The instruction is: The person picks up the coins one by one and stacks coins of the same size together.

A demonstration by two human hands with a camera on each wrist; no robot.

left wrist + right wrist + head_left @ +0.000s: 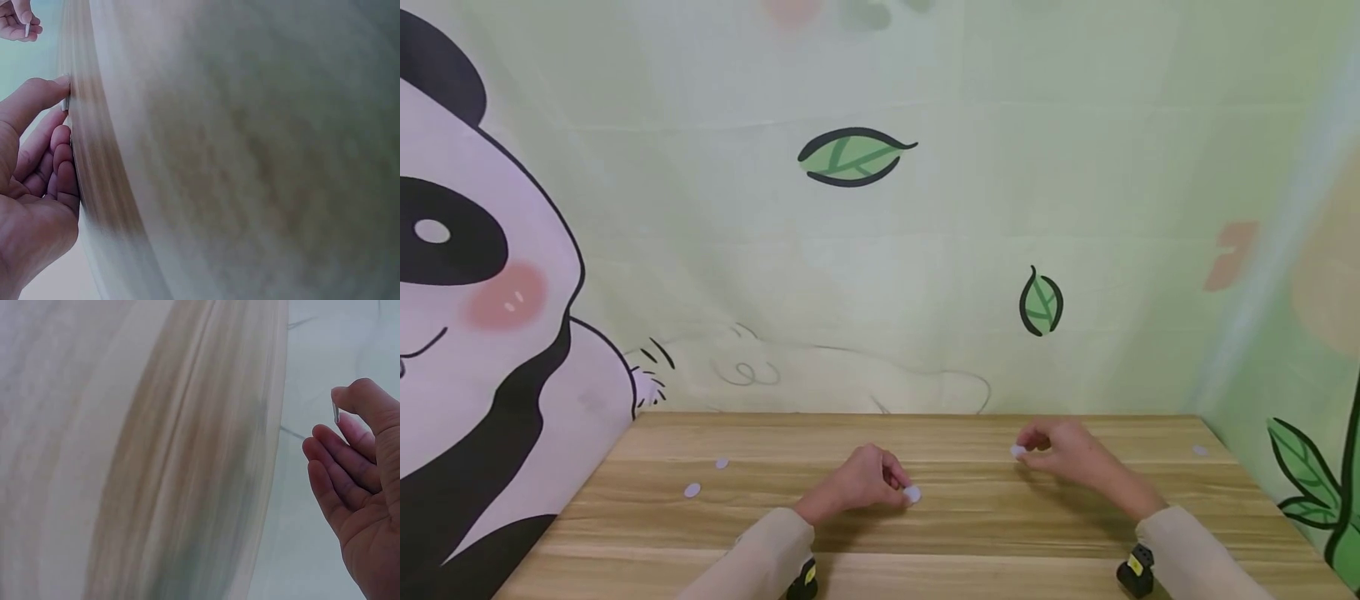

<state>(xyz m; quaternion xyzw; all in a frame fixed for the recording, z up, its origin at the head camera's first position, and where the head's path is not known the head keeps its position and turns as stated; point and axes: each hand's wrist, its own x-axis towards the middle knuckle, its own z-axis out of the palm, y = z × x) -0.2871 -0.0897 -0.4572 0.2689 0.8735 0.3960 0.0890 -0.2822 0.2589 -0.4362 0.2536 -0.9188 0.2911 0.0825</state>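
My left hand (867, 478) pinches a small thin white disc (913, 494) between thumb and index finger, low over the middle of the wooden table. In the left wrist view the disc (65, 103) appears edge-on at the fingertips, close to the tabletop; whether it touches the wood I cannot tell. Farther back and to the right, my right hand (1063, 450) holds a second white disc (1017, 451) by its edge. Seen in the right wrist view, that disc (335, 406) sits between thumb and index finger, above the table, with the other fingers loosely bent.
Two more white discs, a nearer one (692, 491) and a farther one (722, 462), lie on the table's left side. Another disc (1200, 450) lies near the right edge. Behind the wooden table (970, 533) hangs a printed panda-and-leaf backdrop (925, 267).
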